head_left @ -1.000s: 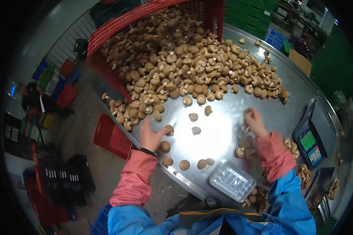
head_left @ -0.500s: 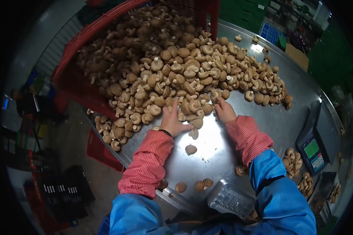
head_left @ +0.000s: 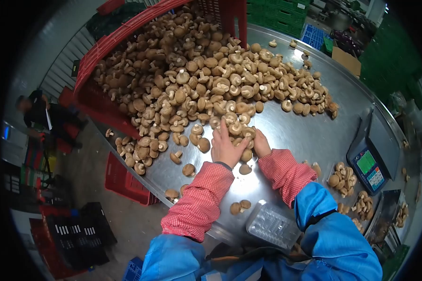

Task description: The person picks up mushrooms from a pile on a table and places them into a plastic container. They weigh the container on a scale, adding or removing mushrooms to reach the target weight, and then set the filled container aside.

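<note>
A large heap of brown shiitake mushrooms (head_left: pixel 239 89) spills from a tipped red crate (head_left: pixel 98 51) onto a metal table (head_left: pixel 314 136). At the heap's near edge, a small cluster of mushrooms (head_left: pixel 237 127) lies between my two hands. My left hand (head_left: pixel 226 150) is against its left side, fingers stretched and thumb spread toward the right. On the other side, my right hand (head_left: pixel 261 144) touches the cluster with extended fingers, their tips partly hidden by mushrooms. One loose mushroom (head_left: pixel 244 169) lies just below my hands.
At the right stands a digital scale (head_left: pixel 370 164) with a lit display. Small mushroom piles (head_left: pixel 342 180) lie beside it. A clear plastic tray (head_left: pixel 273 225) is at the table's near edge. A person (head_left: pixel 47 112) is at the far left, and green crates (head_left: pixel 281 16) are stacked behind the table.
Both hands have come closer together around the cluster, drawing it away from the heap. My left hand moved right, leaving several mushrooms loose on its left. The view has shifted slightly.
</note>
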A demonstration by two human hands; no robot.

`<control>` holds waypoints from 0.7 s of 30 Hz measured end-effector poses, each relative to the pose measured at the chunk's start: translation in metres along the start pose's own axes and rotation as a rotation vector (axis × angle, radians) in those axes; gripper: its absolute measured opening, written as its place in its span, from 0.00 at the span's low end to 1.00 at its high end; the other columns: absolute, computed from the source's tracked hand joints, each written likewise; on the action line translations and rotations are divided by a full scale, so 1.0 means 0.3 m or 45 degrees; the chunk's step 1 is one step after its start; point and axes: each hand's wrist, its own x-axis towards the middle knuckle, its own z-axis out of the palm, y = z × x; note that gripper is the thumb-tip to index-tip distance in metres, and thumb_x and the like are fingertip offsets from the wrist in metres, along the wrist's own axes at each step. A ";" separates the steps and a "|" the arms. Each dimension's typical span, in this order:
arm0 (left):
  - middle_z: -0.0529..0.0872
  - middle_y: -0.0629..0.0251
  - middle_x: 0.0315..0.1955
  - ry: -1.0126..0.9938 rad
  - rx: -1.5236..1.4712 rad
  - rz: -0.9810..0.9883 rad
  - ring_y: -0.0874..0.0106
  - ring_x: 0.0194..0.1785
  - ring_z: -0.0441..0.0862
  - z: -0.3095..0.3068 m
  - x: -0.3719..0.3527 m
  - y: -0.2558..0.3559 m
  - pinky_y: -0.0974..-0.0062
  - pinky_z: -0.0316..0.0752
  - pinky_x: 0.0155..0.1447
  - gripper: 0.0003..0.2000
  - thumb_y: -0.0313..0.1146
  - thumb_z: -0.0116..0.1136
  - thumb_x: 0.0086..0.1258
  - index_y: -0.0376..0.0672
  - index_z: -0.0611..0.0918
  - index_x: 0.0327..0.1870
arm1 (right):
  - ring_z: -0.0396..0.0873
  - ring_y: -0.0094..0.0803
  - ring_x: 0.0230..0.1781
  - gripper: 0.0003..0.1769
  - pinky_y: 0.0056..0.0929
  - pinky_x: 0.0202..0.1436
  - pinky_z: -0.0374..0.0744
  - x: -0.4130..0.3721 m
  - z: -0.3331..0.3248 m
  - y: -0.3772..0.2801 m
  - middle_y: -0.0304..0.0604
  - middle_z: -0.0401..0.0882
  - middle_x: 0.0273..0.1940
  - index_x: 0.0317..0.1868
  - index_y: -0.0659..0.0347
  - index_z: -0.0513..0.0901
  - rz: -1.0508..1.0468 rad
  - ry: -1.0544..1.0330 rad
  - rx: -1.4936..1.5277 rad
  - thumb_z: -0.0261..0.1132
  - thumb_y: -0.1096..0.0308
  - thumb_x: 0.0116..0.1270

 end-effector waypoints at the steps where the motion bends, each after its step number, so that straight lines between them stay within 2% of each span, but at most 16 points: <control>1: 0.69 0.44 0.56 -0.095 0.077 -0.009 0.48 0.60 0.71 -0.040 -0.017 0.012 0.60 0.67 0.63 0.51 0.60 0.64 0.56 0.45 0.50 0.75 | 0.78 0.29 0.41 0.23 0.25 0.48 0.77 -0.019 -0.011 0.000 0.44 0.80 0.41 0.47 0.70 0.76 -0.048 0.033 -0.148 0.45 0.56 0.77; 4: 0.63 0.39 0.65 -0.075 -0.433 0.018 0.48 0.65 0.66 -0.072 -0.072 -0.021 0.59 0.64 0.66 0.46 0.54 0.60 0.63 0.42 0.49 0.74 | 0.78 0.30 0.41 0.23 0.25 0.48 0.76 -0.129 0.000 -0.061 0.45 0.80 0.41 0.47 0.70 0.77 0.023 0.088 -0.159 0.46 0.55 0.77; 5: 0.57 0.40 0.70 -0.108 -0.795 -0.086 0.51 0.71 0.61 -0.091 -0.099 -0.028 0.62 0.62 0.69 0.40 0.52 0.53 0.70 0.42 0.48 0.75 | 0.77 0.29 0.41 0.23 0.25 0.49 0.75 -0.155 0.008 -0.071 0.45 0.80 0.40 0.46 0.69 0.77 -0.001 0.123 -0.222 0.47 0.55 0.76; 8: 0.57 0.43 0.70 0.018 -0.940 -0.251 0.54 0.72 0.58 -0.073 -0.105 -0.169 0.65 0.59 0.71 0.36 0.51 0.46 0.74 0.41 0.50 0.74 | 0.77 0.29 0.42 0.22 0.26 0.50 0.73 -0.191 -0.006 -0.050 0.44 0.80 0.40 0.46 0.68 0.77 -0.006 0.087 -0.153 0.47 0.55 0.76; 11: 0.62 0.44 0.67 0.159 -0.680 -0.179 0.57 0.68 0.64 -0.109 -0.140 -0.188 0.66 0.60 0.70 0.34 0.52 0.42 0.75 0.41 0.52 0.74 | 0.74 0.29 0.42 0.22 0.27 0.51 0.72 -0.289 0.032 -0.080 0.43 0.79 0.40 0.46 0.69 0.76 -0.134 0.152 -0.484 0.48 0.55 0.76; 13: 0.68 0.49 0.63 -0.077 -0.950 -0.188 0.60 0.65 0.67 -0.079 -0.181 -0.170 0.66 0.62 0.67 0.30 0.52 0.40 0.76 0.38 0.60 0.69 | 0.72 0.29 0.43 0.21 0.28 0.51 0.72 -0.358 0.059 -0.068 0.43 0.77 0.43 0.47 0.68 0.76 -0.251 0.072 -0.453 0.47 0.56 0.76; 15: 0.73 0.50 0.60 -0.072 -0.926 -0.181 0.60 0.63 0.70 -0.024 -0.234 -0.146 0.68 0.64 0.66 0.31 0.54 0.44 0.74 0.40 0.63 0.68 | 0.72 0.29 0.42 0.15 0.31 0.48 0.73 -0.448 0.105 -0.107 0.42 0.74 0.41 0.42 0.66 0.75 -0.029 0.018 -0.421 0.48 0.62 0.74; 16: 0.75 0.51 0.58 -0.022 -0.864 -0.168 0.60 0.62 0.72 -0.008 -0.248 -0.143 0.69 0.65 0.66 0.31 0.55 0.46 0.73 0.40 0.65 0.67 | 0.74 0.30 0.41 0.14 0.32 0.47 0.75 -0.485 0.152 -0.121 0.42 0.74 0.38 0.41 0.64 0.75 0.039 -0.019 -0.210 0.47 0.63 0.73; 17: 0.78 0.52 0.56 0.029 -0.837 -0.155 0.59 0.60 0.74 -0.004 -0.251 -0.151 0.71 0.66 0.65 0.31 0.56 0.48 0.71 0.41 0.66 0.67 | 0.76 0.30 0.41 0.17 0.30 0.48 0.76 -0.470 0.137 -0.077 0.45 0.76 0.41 0.44 0.65 0.75 0.017 -0.042 -0.090 0.45 0.61 0.76; 18: 0.79 0.51 0.55 -0.192 -0.735 -0.353 0.62 0.60 0.76 -0.152 -0.271 -0.074 0.72 0.66 0.65 0.34 0.57 0.53 0.69 0.42 0.65 0.68 | 0.78 0.31 0.41 0.21 0.29 0.49 0.78 -0.451 0.124 -0.033 0.47 0.79 0.45 0.47 0.67 0.75 -0.002 -0.067 0.029 0.42 0.58 0.78; 19: 0.82 0.50 0.50 -0.217 -0.838 -0.267 0.64 0.56 0.79 -0.112 -0.275 -0.128 0.73 0.69 0.62 0.33 0.56 0.55 0.68 0.42 0.66 0.67 | 0.79 0.31 0.43 0.25 0.30 0.50 0.77 -0.442 0.075 0.019 0.48 0.80 0.47 0.49 0.70 0.76 -0.014 -0.083 -0.068 0.40 0.55 0.79; 21: 0.83 0.53 0.47 -0.233 -0.886 -0.322 0.67 0.53 0.80 -0.195 -0.297 -0.088 0.74 0.71 0.59 0.31 0.54 0.56 0.69 0.42 0.68 0.66 | 0.79 0.31 0.43 0.26 0.31 0.50 0.77 -0.523 0.133 -0.088 0.48 0.80 0.45 0.49 0.70 0.76 0.040 -0.131 -0.164 0.40 0.55 0.79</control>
